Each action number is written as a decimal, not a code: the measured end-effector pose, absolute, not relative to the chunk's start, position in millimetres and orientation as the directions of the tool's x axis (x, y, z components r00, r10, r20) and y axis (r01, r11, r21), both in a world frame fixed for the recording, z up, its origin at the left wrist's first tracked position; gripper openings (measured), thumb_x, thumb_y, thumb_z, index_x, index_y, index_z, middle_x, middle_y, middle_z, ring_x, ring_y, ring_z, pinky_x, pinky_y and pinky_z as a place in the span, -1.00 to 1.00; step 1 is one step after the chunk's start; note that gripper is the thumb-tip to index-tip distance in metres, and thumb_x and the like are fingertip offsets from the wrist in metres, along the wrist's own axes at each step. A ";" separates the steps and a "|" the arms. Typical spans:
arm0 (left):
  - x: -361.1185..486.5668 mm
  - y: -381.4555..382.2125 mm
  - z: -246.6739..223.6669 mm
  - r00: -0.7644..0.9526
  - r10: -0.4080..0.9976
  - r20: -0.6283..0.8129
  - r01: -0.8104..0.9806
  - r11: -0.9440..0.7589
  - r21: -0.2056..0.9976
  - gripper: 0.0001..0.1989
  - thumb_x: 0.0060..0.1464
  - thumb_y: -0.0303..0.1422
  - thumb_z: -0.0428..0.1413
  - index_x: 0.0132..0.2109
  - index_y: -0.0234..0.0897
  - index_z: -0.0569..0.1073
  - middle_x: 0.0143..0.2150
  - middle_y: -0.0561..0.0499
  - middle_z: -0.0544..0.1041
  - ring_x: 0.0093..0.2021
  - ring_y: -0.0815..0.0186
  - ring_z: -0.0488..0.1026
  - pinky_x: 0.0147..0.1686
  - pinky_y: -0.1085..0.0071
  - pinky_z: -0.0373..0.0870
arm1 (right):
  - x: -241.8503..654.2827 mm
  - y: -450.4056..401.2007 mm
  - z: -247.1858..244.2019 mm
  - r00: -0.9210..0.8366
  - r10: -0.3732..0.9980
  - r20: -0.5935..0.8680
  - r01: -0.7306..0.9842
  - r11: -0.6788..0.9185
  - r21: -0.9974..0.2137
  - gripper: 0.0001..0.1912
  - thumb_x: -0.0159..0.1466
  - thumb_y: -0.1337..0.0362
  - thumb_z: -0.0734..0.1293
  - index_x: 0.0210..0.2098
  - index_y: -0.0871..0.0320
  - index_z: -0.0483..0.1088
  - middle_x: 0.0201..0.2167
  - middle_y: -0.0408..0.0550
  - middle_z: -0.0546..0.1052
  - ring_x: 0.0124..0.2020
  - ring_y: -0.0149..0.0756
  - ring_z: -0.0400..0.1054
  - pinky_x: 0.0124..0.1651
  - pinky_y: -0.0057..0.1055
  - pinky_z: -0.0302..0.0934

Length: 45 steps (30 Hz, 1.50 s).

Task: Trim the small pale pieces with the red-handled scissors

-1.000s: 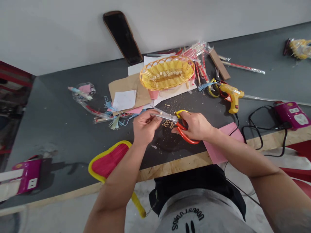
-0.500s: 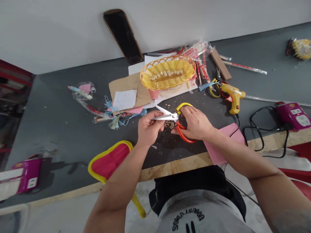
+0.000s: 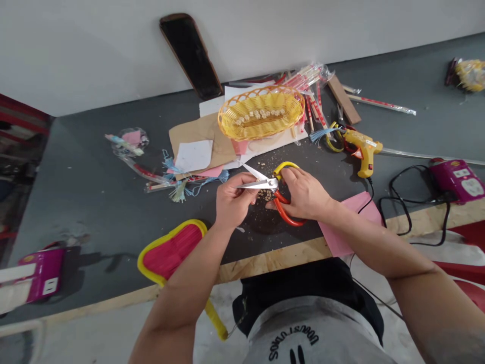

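My right hand (image 3: 305,193) is wrapped round the yellow and red handles of a pair of scissors (image 3: 289,212), whose blades stand apart and point left. My left hand (image 3: 234,198) has its fingers pinched together at the lower blade; whatever small thing is between them is too hidden to name. Small tan bits (image 3: 265,195) lie scattered on the dark table beneath the blades. Beyond the hands, a yellow woven basket (image 3: 261,130) holds a row of small pale pieces.
A yellow glue gun (image 3: 364,150) lies to the right, its cord running past pink paper (image 3: 350,242). A red and yellow padded shape (image 3: 172,253) is by my left forearm. Wrapped sticks (image 3: 308,77), a phone (image 3: 191,58) and purple power blocks (image 3: 457,181) surround the work area.
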<state>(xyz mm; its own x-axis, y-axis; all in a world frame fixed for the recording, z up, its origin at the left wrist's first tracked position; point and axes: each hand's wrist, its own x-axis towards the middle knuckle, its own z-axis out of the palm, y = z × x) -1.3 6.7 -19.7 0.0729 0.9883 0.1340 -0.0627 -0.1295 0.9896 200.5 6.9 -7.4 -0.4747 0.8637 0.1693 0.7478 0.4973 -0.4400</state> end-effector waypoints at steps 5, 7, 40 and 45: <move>-1.8 6.5 -20.3 0.029 0.990 0.137 -0.061 -0.135 0.989 -0.84 0.05 -0.25 0.35 -0.35 -0.23 0.60 -0.47 0.07 0.52 -0.64 0.50 0.28 -0.64 0.51 0.17 | 200.7 2.9 -5.1 -0.451 0.880 0.150 0.770 0.469 -0.433 -0.46 0.31 -0.18 0.26 -0.12 0.22 0.33 -0.25 0.15 0.55 -0.26 -0.10 0.42 -0.19 -0.22 0.26; -1.8 5.8 -20.6 0.025 0.989 0.144 -0.034 -0.143 0.989 -0.82 0.06 -0.23 0.34 -0.36 -0.24 0.60 -0.50 0.08 0.50 -0.64 0.49 0.27 -0.64 0.51 0.15 | 200.8 2.2 -3.8 -0.446 0.885 0.138 0.778 0.459 -0.429 -0.48 0.30 -0.17 0.27 -0.13 0.21 0.33 -0.29 0.12 0.55 -0.31 -0.14 0.40 -0.24 -0.25 0.22; -1.9 6.2 -22.0 0.034 0.998 0.056 -0.062 -0.054 0.997 -0.77 0.04 -0.18 0.35 -0.32 -0.25 0.57 -0.63 0.13 0.38 -0.68 0.48 0.24 -0.66 0.52 0.11 | 200.1 2.7 1.2 -0.428 0.902 0.062 0.816 0.415 -0.402 -0.38 0.28 -0.27 0.24 -0.13 0.21 0.34 -0.31 0.09 0.55 -0.32 -0.14 0.43 -0.28 -0.26 0.18; -1.2 6.2 -20.6 -0.010 0.989 0.150 0.034 -0.150 0.988 -0.79 0.06 -0.20 0.34 -0.30 -0.25 0.58 -0.54 0.11 0.48 -0.65 0.48 0.32 -0.64 0.52 0.20 | 199.4 4.8 0.3 -0.409 0.911 0.054 0.822 0.394 -0.412 -0.37 0.27 -0.30 0.25 -0.12 0.19 0.33 -0.27 0.09 0.55 -0.28 -0.12 0.44 -0.27 -0.27 0.20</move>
<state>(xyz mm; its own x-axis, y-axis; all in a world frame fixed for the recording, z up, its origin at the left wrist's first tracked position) -1.2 6.2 -20.6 -0.0103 0.9886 0.1500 0.0338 -0.1496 0.9882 199.4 4.8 0.3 -0.4092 0.9108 0.0543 0.8219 0.3938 -0.4116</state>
